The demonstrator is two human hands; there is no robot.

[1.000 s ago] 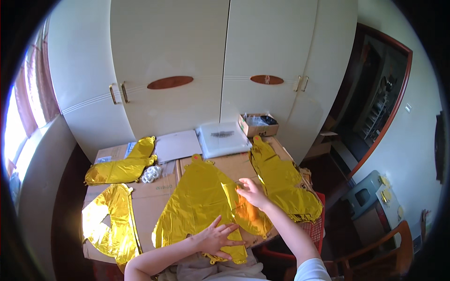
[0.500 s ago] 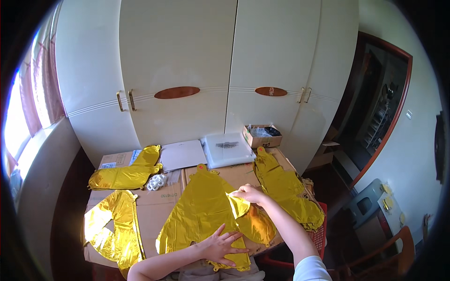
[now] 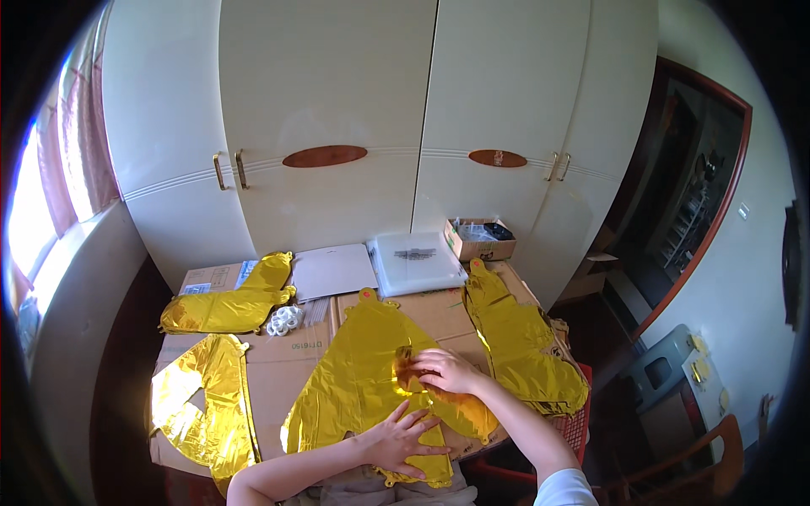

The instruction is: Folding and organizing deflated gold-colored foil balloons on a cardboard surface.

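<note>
A flat, uninflated gold foil balloon (image 3: pixel 350 363) lies in the middle of the cardboard-covered table, its tabbed tip pointing away from me. My left hand (image 3: pixel 403 442) rests flat on its near part with fingers spread. At its right side, my right hand (image 3: pixel 445 371) has its fingers closed on a folded-over part of the same balloon. The fingertips press near the fold, and part of the foil is hidden under them. Other flat gold foil balloons lie around: one at the left (image 3: pixel 221 396), one at the far left (image 3: pixel 224 308), and one at the right (image 3: pixel 519 354).
A bunch of white rings (image 3: pixel 285 320) sits left of the middle balloon. Along the back are a grey-white sheet (image 3: pixel 335 271), a clear plastic-wrapped stack (image 3: pixel 413 274) and a small cardboard box (image 3: pixel 481 244). A red basket (image 3: pixel 577 430) stands by the right edge; a cabinet (image 3: pixel 329 84) rises behind.
My right hand has moved a little left and down, bringing the lifted foil flap over onto the balloon. My left hand stays in place. The view has shifted slightly.
</note>
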